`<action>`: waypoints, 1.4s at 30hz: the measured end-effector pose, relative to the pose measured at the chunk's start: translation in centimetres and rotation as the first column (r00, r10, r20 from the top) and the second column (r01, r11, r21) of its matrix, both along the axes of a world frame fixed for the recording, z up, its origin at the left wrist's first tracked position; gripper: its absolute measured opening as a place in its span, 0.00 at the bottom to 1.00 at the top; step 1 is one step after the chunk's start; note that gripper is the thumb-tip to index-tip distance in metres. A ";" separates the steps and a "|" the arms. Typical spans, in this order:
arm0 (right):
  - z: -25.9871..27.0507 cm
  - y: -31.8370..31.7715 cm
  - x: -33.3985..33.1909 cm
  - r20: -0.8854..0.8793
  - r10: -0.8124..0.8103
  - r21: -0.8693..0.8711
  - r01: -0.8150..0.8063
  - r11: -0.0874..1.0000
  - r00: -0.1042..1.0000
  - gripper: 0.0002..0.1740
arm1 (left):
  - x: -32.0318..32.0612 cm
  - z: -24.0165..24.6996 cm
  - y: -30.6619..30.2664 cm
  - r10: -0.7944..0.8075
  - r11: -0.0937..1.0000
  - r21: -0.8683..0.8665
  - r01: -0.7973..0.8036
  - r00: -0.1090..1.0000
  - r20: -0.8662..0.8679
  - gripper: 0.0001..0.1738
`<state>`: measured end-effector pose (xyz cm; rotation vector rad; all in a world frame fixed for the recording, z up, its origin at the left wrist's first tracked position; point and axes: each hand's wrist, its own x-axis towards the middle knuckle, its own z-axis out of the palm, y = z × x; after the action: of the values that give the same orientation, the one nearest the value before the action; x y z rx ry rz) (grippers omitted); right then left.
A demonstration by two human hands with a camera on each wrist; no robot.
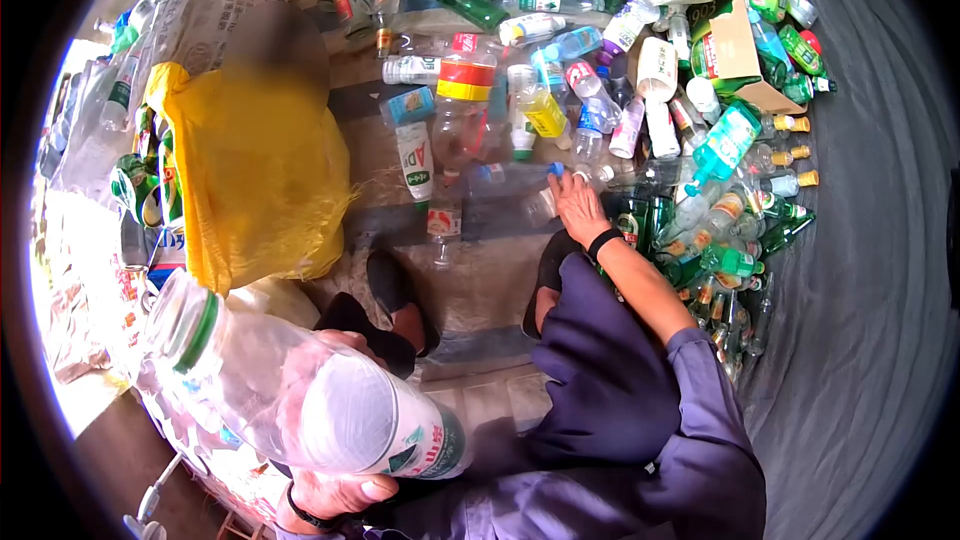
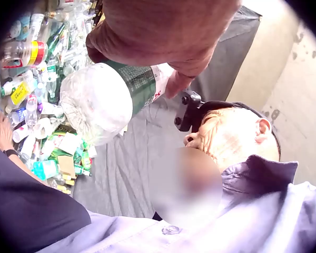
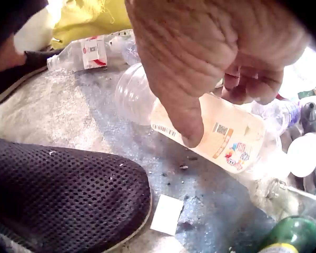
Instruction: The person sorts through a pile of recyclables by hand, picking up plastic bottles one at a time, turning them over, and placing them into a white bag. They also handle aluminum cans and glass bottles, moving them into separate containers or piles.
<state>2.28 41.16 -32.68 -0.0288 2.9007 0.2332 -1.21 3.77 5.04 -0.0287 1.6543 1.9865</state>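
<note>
A large clear plastic bottle [image 1: 270,370] with a green-and-white label is gripped by my left hand [image 1: 335,495] at the lower left of the head view; its neck has a green ring. In the left wrist view the left hand [image 2: 163,42] curls round the labelled part of this bottle [image 2: 102,95]. On the floor, my right hand [image 1: 582,208] is at a clear bottle with an orange-and-white label [image 3: 210,132]. The right wrist view shows the right hand [image 3: 216,63] over it, thumb on the label and fingers bent at its far side.
A yellow sack [image 1: 260,180] stands at the left. Many plastic and glass bottles lie ahead and to the right, with a cardboard box [image 1: 735,55] among them. Dark cloth [image 1: 860,290] covers the far right. Two dark shoes [image 1: 400,295] [image 3: 68,195] rest on the floor.
</note>
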 end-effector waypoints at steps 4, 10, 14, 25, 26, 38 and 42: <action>1.0 0.3 -0.1 -0.011 0.139 0.014 -0.139 0.990 0.990 0.16 | -0.4 0.3 1.3 0.042 0.999 -0.007 -0.043 0.998 -0.055 0.63; 5.5 0.7 0.2 -0.048 -0.074 -0.318 0.055 0.947 0.996 0.25 | -0.5 1.4 2.4 0.138 0.989 -0.043 -0.138 0.990 -0.007 0.59; 9.0 0.3 -1.4 -0.005 -0.312 -0.544 0.259 0.798 0.950 0.30 | -0.1 0.7 1.6 0.113 0.994 -0.006 -0.113 0.993 0.041 0.58; 28.1 -1.4 -6.4 0.098 -0.350 -0.968 0.170 0.182 0.932 0.22 | -0.6 0.0 1.9 0.065 0.979 -0.149 -0.136 0.910 -0.409 0.44; 30.1 -1.9 -6.3 0.110 -0.333 -0.977 0.163 0.135 0.937 0.22 | -0.8 -0.3 1.6 0.041 0.966 -0.201 -0.160 0.868 -0.496 0.46; 43.8 -11.4 -3.9 -0.006 -0.182 -0.987 0.022 0.156 0.983 0.29 | -0.9 1.7 -1.3 -0.143 0.950 -0.304 -0.074 0.763 -0.631 0.44; 44.5 -14.8 -3.4 -0.065 -0.226 -0.985 -0.026 0.171 0.972 0.27 | -0.6 5.4 -6.4 -0.005 0.986 -0.123 -0.115 0.711 -0.703 0.41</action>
<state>-1.16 26.38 11.87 -0.0268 2.5755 -1.8364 -1.78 -2.66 10.40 0.7238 2.2959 2.0283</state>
